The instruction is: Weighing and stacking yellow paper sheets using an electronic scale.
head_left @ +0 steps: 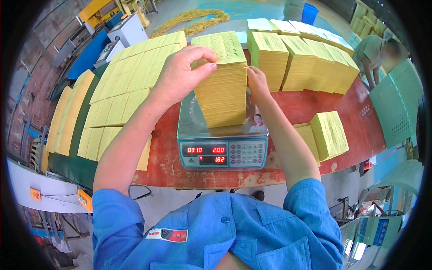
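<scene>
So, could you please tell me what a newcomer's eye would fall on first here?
Probably the tall yellow stack standing on the scale at the picture's centre, between the left hand and the right hand. The glowing red digits on the scale's front come next, then the row of yellow stacks at the red table's far right.

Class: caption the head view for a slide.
Left hand and right hand flank a tall stack of yellow sheets on a digital scale atop a red table.

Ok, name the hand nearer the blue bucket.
Right: the right hand is in front and left of the blue bucket; the left hand is farther left.
</scene>
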`<state>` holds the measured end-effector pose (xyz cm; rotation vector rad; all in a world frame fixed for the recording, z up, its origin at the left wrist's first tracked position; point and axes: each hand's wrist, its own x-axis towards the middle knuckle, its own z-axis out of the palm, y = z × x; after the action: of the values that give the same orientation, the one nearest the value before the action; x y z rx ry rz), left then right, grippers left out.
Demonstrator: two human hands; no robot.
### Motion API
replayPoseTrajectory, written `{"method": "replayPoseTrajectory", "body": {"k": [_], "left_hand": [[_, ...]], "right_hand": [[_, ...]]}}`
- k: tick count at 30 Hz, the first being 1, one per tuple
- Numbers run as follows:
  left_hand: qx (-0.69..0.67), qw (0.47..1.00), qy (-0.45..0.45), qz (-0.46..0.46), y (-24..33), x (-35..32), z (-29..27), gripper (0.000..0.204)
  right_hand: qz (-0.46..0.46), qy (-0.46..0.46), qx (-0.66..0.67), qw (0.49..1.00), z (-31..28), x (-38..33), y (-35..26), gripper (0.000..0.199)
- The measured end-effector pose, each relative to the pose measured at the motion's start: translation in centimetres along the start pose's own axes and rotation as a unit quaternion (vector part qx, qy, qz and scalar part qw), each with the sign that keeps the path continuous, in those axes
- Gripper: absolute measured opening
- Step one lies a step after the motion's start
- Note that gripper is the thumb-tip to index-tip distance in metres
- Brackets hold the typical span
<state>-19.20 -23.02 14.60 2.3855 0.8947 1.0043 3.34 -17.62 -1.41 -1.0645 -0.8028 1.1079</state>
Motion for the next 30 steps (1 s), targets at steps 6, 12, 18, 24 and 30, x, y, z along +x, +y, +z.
{"method": "replayPoseTrajectory", "body": {"k": [6, 12, 18, 24, 30], "left_hand": [[-0.016, 0.999, 0.021, -0.021, 0.1, 0.0, 0.0, 0.012], [0.032, 0.997, 0.023, -0.070, 1.7, 0.1, 0.3, 0.012], [0.226, 0.901, 0.209, 0.307, 6.9, 0.1, 3.0, 0.009], [0.123, 0.932, 0.097, 0.327, 9.5, -5.3, 14.2, 0.031], [-0.166, 0.984, -0.056, -0.020, 7.5, -15.8, 26.7, 0.051]], "right_hand": [[-0.015, -0.022, -0.009, 1.000, -0.5, -1.2, -0.8, 0.023], [-0.067, -0.022, -0.003, 0.998, -1.5, -3.8, -4.5, 0.025], [0.035, -0.228, 0.108, 0.967, -3.5, -11.0, -15.6, 0.040], [-0.036, -0.097, -0.179, 0.978, -12.5, -14.3, -15.4, 0.036], [0.070, -0.050, -0.272, 0.958, -22.2, -18.9, -8.7, 0.047]]}}
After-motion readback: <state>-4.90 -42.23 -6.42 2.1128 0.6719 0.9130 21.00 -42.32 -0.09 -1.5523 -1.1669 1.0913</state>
